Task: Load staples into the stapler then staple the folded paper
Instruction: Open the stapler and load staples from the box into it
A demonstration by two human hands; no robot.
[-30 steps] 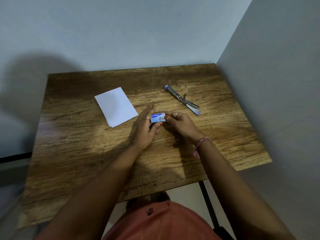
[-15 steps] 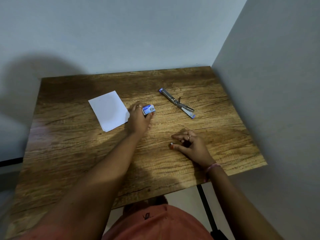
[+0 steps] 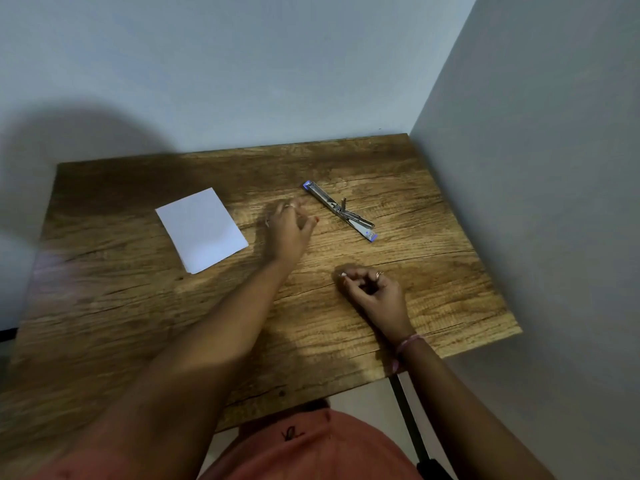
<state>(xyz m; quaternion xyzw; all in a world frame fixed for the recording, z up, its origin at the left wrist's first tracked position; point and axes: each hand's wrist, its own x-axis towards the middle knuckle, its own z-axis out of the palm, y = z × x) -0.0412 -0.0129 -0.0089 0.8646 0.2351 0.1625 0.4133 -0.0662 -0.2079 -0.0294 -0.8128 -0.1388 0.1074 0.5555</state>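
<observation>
Pinching grip of right hand [image 3: 375, 292] on staples [image 3: 343, 274]; left hand [image 3: 289, 227] hovers

Opened stapler [image 3: 339, 212] lies beyond both hands [image 3: 289, 230] on table [image 3: 450, 289].

1 head-worn wide view looks forward and down, close over the wooden table [image 3: 138, 323].

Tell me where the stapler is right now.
In the head view, the stapler lies opened out flat on the table's far right part, just right of the left hand and beyond the right hand.
</observation>
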